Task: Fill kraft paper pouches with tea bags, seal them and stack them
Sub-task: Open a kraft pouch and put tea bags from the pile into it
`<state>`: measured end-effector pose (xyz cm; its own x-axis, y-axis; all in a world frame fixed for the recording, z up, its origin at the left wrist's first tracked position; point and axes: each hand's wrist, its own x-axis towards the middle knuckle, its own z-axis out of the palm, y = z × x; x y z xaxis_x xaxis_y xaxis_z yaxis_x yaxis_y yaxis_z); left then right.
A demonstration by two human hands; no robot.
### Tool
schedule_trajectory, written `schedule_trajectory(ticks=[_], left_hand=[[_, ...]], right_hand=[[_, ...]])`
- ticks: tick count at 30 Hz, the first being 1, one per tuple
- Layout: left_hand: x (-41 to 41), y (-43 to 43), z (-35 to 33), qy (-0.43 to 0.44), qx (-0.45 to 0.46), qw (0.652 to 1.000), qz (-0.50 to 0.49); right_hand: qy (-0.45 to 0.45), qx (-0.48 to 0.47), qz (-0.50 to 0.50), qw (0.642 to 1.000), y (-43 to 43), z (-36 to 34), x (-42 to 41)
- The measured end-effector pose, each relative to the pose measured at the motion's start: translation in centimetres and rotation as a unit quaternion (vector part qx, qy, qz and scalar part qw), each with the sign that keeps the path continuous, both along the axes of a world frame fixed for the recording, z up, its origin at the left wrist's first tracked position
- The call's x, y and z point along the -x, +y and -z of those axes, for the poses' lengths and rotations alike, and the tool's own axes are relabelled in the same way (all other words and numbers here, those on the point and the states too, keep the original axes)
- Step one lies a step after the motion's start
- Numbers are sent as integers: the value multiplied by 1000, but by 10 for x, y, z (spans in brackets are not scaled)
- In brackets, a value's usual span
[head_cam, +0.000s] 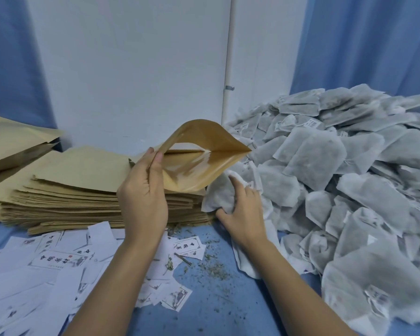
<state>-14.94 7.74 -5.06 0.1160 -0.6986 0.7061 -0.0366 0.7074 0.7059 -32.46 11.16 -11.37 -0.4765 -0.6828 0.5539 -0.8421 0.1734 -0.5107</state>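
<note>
Here, the filling step, seen from the head camera.

- Left hand (143, 197): its fingers (158, 158) pinch one lip of the kraft pouch (197, 166), held up above the stack of flat pouches (78, 195) with its mouth spread wide toward the right.
- Right hand (243, 209): clenched round a bunch of tea bags (218, 195) (how many cannot be told), just below the pouch mouth, at the edge of the tea-bag heap (349, 178).
- Counter (240, 299): blue, strewn with paper labels (46, 275) and loose tea crumbs (214, 265).
- Technique, as a judgement: hold the mouth bowed open and tilted toward the incoming bunch. Bring the bags in flat and edge-first so corners do not catch the lip. Let go only once they sit well inside. Keep crumbs off the sealing band, since grit there would likely spoil the seal.
</note>
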Motion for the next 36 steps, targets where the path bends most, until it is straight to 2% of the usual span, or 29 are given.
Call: schedule_trajectory(ticks=[2, 6, 9, 11, 13, 15, 18, 20, 22, 24, 26, 27, 29, 33, 36], left_hand=[[-3, 0, 0, -7, -2, 1000, -8], [-6, -2, -2, -7, 0, 1000, -22], [-8, -5, -3, 8, -2, 1000, -27], [-8, -5, -3, 15, -4, 1000, -26], [-8, -5, -3, 16, -3, 1000, -24], [-9, -5, -3, 17, 0, 1000, -23], [-8, -6, -3, 16, 6, 999, -28], [-8, -6, -3, 18, 9, 999, -28], [-8, -6, -2, 19, 9, 999, -28], [-8, -6, -2, 19, 9, 999, -27], [-7, -6, -2, 17, 12, 999, -24], [-7, -6, -1, 16, 14, 1000, -21], [-6, -5, -1, 10, 17, 1000, -18], [-6, -6, 0, 4, 20, 1000, -22], [-7, -7, 0, 8, 22, 999, -24]], right_hand=[[35, 5, 25, 999, -2, 3, -1], [118, -60, 85, 988, -3, 3, -4], [53, -73, 57, 994, -7, -7, -11], [13, -39, 56, 998, -10, -15, -13], [46, 17, 70, 996, -10, -21, -12], [44, 100, 43, 993, -8, -27, -11], [-7, 196, -36, 980, -4, -33, -13], [-54, 206, -39, 976, -5, -34, -11], [-107, 151, -7, 983, -7, -34, -5], [-173, 48, 24, 983, -7, -34, 1], [-235, -40, 9, 971, -5, -34, 4], [-245, -51, -4, 968, -5, -36, 4], [-237, -22, -27, 971, -6, -39, 2], [-268, 111, -43, 956, -7, -44, -4], [-345, 110, -34, 932, -7, -46, 0]])
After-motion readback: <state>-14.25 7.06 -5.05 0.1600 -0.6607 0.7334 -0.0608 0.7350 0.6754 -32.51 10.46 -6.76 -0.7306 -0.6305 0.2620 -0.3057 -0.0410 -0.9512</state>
